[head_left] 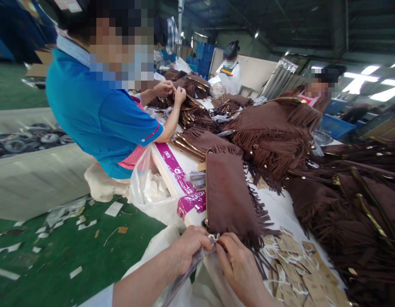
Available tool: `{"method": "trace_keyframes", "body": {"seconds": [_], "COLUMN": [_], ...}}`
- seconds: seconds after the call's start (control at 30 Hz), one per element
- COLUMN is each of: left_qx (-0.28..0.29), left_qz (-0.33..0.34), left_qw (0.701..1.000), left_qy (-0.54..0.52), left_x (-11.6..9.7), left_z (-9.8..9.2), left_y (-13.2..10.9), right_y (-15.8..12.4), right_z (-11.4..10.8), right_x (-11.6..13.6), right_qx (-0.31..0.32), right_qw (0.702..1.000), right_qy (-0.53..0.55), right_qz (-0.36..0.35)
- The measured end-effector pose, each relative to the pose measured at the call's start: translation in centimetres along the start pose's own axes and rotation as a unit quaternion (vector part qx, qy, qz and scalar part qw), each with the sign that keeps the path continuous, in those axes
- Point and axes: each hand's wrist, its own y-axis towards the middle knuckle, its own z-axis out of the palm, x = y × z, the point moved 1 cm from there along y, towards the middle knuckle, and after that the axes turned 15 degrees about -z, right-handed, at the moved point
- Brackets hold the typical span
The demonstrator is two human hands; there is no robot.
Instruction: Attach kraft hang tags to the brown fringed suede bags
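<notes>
My left hand (188, 249) is closed, thumb and fingers pinching a long strip wrapped in clear plastic (180, 285) that trails down toward me. My right hand (237, 264) is closed too, its fingertips meeting the left ones. Between them shows a small shiny, pale loop (214, 238), too small to make out fully. Just beyond my fingers, a brown fringed bag (231, 192) lies flat on the table edge, with a small metal ring at its near corner. Many brown paper tags with white strings (293, 264) lie to the right of my right hand.
Piles of brown fringed bags (267, 128) with gold zips cover the table, and more (353, 221) lie at right. At left a co-worker in a blue shirt (98, 115) works with both hands. A plastic bag (149, 187) hangs at the table edge. Scraps litter the green floor (98, 251).
</notes>
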Motion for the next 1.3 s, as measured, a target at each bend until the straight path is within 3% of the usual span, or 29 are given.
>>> {"method": "trace_keyframes", "body": {"seconds": [0.33, 0.7, 1.3], "left_qx": [0.001, -0.021, -0.036], "left_qz": [-0.013, 0.021, -0.01], "left_qw": [1.0, 1.0, 0.997], "left_qy": [0.002, 0.006, -0.063], "left_x": [-0.1, 0.4, 0.4], "left_z": [0.0, 0.2, 0.3], "left_y": [0.1, 0.4, -0.3], "right_y": [-0.2, 0.4, -0.1], "right_z": [1.2, 2.3, 1.8], "right_x": [-0.7, -0.2, -0.8], "right_qx": [-0.028, -0.069, -0.085], "right_qw": [0.999, 0.989, 0.984], "right_qy": [0.006, -0.029, 0.088], "right_qz": [0.017, 0.124, 0.13]}}
